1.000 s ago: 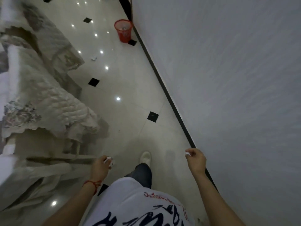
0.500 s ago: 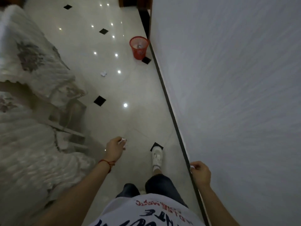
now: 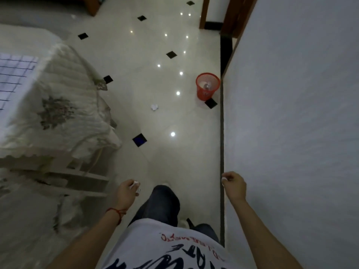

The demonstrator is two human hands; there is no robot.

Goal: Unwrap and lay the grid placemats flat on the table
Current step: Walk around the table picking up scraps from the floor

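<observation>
The person stands on a pale tiled floor (image 3: 151, 78) beside a white wall (image 3: 291, 113). The left hand (image 3: 126, 195) is curled around a small white scrap (image 3: 135, 186); the right hand (image 3: 234, 186) pinches another white scrap (image 3: 224, 179) (both too small to identify). Further off, a crumpled white wad (image 3: 154, 107) lies on the floor, near a red mesh bin (image 3: 207, 86). A grid placemat (image 3: 13, 74) lies flat on the cloth-covered table (image 3: 58, 105) at left.

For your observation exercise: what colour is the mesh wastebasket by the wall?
Red wastebasket, clearest in the head view.
</observation>
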